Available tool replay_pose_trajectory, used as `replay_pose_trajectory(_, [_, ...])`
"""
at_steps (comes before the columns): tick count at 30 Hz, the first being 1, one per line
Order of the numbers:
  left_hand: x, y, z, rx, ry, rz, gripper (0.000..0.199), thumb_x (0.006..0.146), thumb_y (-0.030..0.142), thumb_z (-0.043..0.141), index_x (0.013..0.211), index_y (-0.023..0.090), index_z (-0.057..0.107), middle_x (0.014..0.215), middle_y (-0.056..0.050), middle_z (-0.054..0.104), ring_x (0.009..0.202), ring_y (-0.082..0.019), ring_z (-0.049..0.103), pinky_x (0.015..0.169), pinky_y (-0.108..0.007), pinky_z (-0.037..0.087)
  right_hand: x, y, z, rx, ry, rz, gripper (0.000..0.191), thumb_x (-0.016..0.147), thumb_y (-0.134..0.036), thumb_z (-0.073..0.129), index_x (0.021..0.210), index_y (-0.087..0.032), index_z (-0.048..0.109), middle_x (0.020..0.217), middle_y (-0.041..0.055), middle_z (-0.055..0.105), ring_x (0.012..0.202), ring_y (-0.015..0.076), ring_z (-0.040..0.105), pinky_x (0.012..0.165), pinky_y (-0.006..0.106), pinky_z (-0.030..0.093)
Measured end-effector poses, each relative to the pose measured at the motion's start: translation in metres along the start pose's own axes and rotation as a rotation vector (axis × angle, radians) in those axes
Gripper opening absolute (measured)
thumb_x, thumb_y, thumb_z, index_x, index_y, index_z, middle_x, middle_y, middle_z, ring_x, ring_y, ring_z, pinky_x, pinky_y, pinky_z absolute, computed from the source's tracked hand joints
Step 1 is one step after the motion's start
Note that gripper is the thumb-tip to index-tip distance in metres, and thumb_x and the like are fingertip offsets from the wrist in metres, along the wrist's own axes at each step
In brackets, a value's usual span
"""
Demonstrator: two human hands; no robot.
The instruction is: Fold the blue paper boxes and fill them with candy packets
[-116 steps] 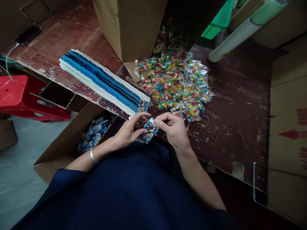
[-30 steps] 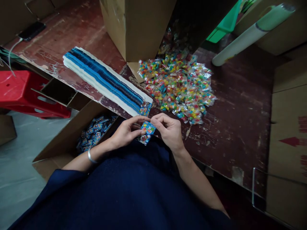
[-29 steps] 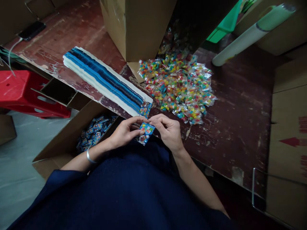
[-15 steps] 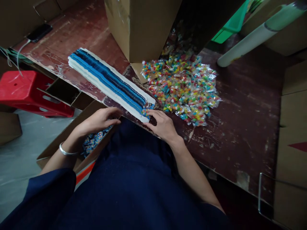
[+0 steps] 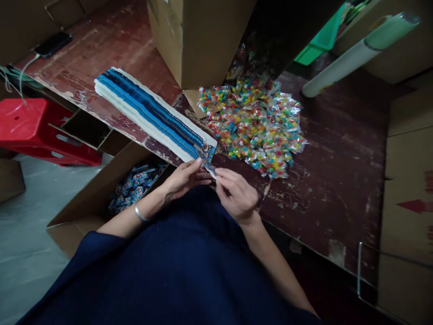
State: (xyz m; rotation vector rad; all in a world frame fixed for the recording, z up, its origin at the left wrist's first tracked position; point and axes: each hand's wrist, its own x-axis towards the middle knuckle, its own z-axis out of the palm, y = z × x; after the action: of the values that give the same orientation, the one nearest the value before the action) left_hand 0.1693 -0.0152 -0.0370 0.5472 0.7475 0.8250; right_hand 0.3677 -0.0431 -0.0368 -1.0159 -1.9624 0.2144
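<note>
Above the table's front edge, a flat printed packaging piece (image 5: pixel 209 168), blue with white, is pinched between both of my hands. My left hand (image 5: pixel 184 178) grips its left end with thumb and fingers. On the opposite end, the fingers of my right hand (image 5: pixel 237 192) are closed. Just beyond them a long overlapping row of similar blue-and-white pieces (image 5: pixel 152 113) lies slantwise on the table. A pile of clear bags of colourful candies (image 5: pixel 257 126) sits right of the row. Below my left forearm, several small blue packets (image 5: pixel 135 183) lie in an open cardboard box (image 5: pixel 84 198).
A tall cardboard carton (image 5: pixel 206 40) stands behind the candy bags on the worn red-brown table (image 5: pixel 324 180). Left are a red stool (image 5: pixel 30 122) and a phone (image 5: pixel 54 44) with a cable. A white tube (image 5: pixel 341 67), a green bin (image 5: pixel 321 43) and stacked cartons (image 5: pixel 406 189) are on the right.
My right hand has drawn one piece off the near end of the row toward me. My left hand has come rightward from above the box and taken hold of the piece too.
</note>
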Motion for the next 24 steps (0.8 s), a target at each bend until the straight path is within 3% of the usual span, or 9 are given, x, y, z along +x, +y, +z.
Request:
replay_pose_trajectory(2, [0.004,0.001,0.007,-0.076,-0.019,0.010,0.049,0.085,0.060,0.077,0.103,0.015,0.069,0.116,-0.015,0.078,0.104,-0.026,0.077,0.093,-0.039,0.059,-0.004,-0.012,-0.005,0.041,-0.020,-0.052,0.029,0.090,-0.009,0.069,0.109,-0.030,0.076,0.114,0.0043,0.082,0.107,0.0246,0.079,0.093,0.042,0.068])
replay_pose_trajectory(4, [0.004,0.006,0.010,-0.064,-0.069,0.012,0.044,0.083,0.051,0.083,0.108,0.016,0.072,0.119,-0.015,0.078,0.110,-0.028,0.076,0.095,-0.040,0.058,-0.004,-0.018,-0.011,0.108,-0.082,-0.006,0.030,0.091,-0.016,0.072,0.118,-0.031,0.074,0.116,0.0055,0.081,0.109,0.0257,0.078,0.094,0.044,0.067])
replay_pose_trajectory(7, [0.000,0.015,0.011,0.029,-0.178,-0.019,0.043,0.079,0.039,0.088,0.113,0.016,0.075,0.120,-0.015,0.078,0.112,-0.028,0.075,0.099,-0.040,0.057,0.002,-0.017,-0.020,0.217,-0.172,0.239,0.056,0.091,-0.039,0.077,0.143,-0.028,0.060,0.116,0.0083,0.078,0.099,0.0247,0.077,0.087,0.041,0.067])
replay_pose_trajectory(9, [-0.006,0.018,0.012,0.107,-0.235,-0.030,0.044,0.081,0.042,0.086,0.115,0.017,0.076,0.119,-0.014,0.078,0.109,-0.027,0.075,0.098,-0.038,0.056,0.008,-0.014,-0.025,0.254,-0.215,0.368,0.067,0.091,-0.047,0.077,0.150,-0.027,0.053,0.103,0.0045,0.076,0.081,0.0192,0.074,0.076,0.034,0.066])
replay_pose_trajectory(13, [-0.015,0.019,0.015,0.342,-0.295,0.071,0.049,0.085,0.051,0.080,0.122,0.019,0.076,0.118,-0.012,0.077,0.113,-0.028,0.072,0.101,-0.039,0.053,0.020,-0.009,-0.033,0.356,-0.289,0.463,0.047,0.088,-0.045,0.080,0.127,-0.025,0.063,0.066,-0.0072,0.065,0.053,0.0123,0.060,0.056,0.026,0.053])
replay_pose_trajectory(15, [-0.019,0.017,0.016,0.487,-0.324,0.104,0.051,0.087,0.053,0.078,0.124,0.019,0.075,0.117,-0.010,0.077,0.114,-0.029,0.070,0.101,-0.039,0.052,0.024,-0.008,-0.037,0.453,-0.323,0.530,0.034,0.085,-0.046,0.082,0.103,-0.023,0.064,0.060,-0.0077,0.064,0.049,0.0114,0.058,0.051,0.024,0.048])
replay_pose_trajectory(17, [-0.019,0.015,0.016,0.571,-0.317,0.122,0.048,0.090,0.055,0.074,0.120,0.018,0.075,0.110,-0.009,0.077,0.105,-0.026,0.070,0.094,-0.036,0.053,0.026,-0.008,-0.040,0.523,-0.376,0.599,0.036,0.083,-0.049,0.083,0.085,-0.023,0.059,0.057,-0.0064,0.064,0.047,0.0111,0.057,0.047,0.023,0.045])
replay_pose_trajectory(20, [-0.017,0.008,0.016,0.558,-0.207,0.192,0.046,0.091,0.058,0.071,0.107,0.015,0.076,0.100,-0.008,0.076,0.093,-0.022,0.069,0.085,-0.031,0.053,0.024,-0.008,-0.038,0.541,-0.232,0.679,0.038,0.080,-0.050,0.085,0.084,-0.023,0.060,0.059,-0.0051,0.066,0.048,0.0123,0.060,0.047,0.023,0.048])
replay_pose_trajectory(24, [-0.011,-0.005,0.020,0.423,0.012,0.300,0.041,0.085,0.052,0.080,0.105,0.016,0.073,0.101,-0.007,0.075,0.091,-0.020,0.068,0.085,-0.030,0.055,0.013,-0.014,-0.020,0.537,0.078,0.713,0.047,0.077,-0.047,0.089,0.111,-0.024,0.066,0.095,0.0035,0.079,0.080,0.0191,0.076,0.068,0.029,0.063])
